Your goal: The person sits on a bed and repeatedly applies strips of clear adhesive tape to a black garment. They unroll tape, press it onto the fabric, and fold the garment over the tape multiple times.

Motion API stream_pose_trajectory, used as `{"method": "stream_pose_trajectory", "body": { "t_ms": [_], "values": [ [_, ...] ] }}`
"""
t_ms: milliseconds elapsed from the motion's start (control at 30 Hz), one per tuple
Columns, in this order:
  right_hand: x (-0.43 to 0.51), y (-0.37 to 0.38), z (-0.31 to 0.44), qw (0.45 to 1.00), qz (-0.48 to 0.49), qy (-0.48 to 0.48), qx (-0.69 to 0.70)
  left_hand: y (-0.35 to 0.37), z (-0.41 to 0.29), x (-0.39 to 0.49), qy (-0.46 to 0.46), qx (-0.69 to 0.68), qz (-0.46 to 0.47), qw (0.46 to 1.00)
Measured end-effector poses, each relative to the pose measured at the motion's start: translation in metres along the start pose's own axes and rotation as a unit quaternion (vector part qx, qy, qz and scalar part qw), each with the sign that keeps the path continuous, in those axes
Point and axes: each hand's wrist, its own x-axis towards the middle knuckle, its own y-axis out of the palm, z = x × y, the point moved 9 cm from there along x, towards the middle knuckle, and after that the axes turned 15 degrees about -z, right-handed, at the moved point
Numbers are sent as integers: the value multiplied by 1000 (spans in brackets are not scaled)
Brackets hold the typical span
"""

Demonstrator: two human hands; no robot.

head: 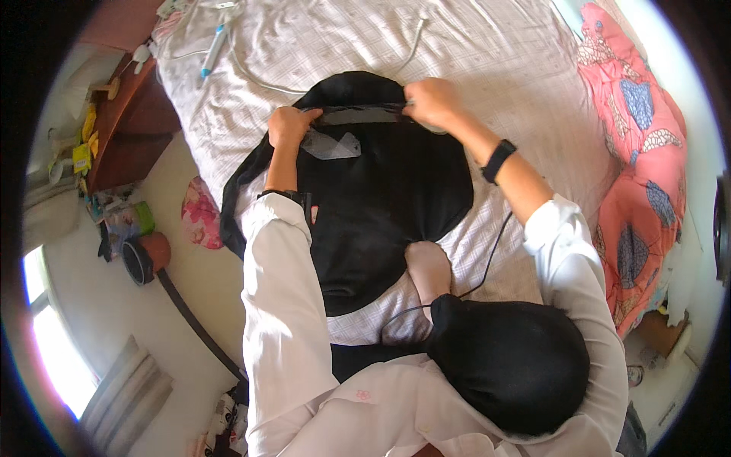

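Spread over the bed lies a black cloth garment (377,183), its left part trailing in a narrow fold. My left hand (287,127) pinches its upper edge, thumb pointing inward. Opposite it, my right hand (432,103), slightly blurred, grips the same edge with curled fingers. A greyish, see-through strip (360,116) runs along the cloth between both hands. Just below the strip, a pale translucent piece (332,145) with a bent corner rests on the black cloth. Above the strip, the garment's top part bulges away from me.
A patterned white sheet (502,51) covers the bed. White cables (414,45) and a blue-and-white pen-shaped object (213,51) lie beyond the garment. A pink patterned quilt (645,143) is bunched at right. My bent leg (508,360) and foot (428,265) are close by, near a thin black cable (495,251).
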Motion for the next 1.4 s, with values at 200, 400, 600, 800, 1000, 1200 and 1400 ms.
{"method": "stream_pose_trajectory", "body": {
  "t_ms": [200, 400, 600, 800, 1000, 1200, 1400],
  "values": [
    [-15, -63, -60, 877, -57, 94, 467, -61, -2, -8, -37, -297, 64, 952],
    [11, -155, -12, 896, -211, -39, 388, -152, -19, -10, 31, -298, -64, 952],
    [12, -150, 51, 936, -217, -100, 257, -167, 38, -28, 9, -170, -71, 983],
    [6, -79, 104, 950, -156, -215, 167, -110, 115, -110, -65, -134, -112, 982],
    [-19, 10, 178, 932, -131, -337, 34, -46, 186, -152, -190, -48, -123, 973],
    [2, 19, 182, 953, -76, -292, -6, -55, 183, -134, -99, -38, -124, 987],
    [32, -101, 133, 950, -190, -175, 174, -144, 138, -123, -137, -297, -148, 933]
  ]
}}
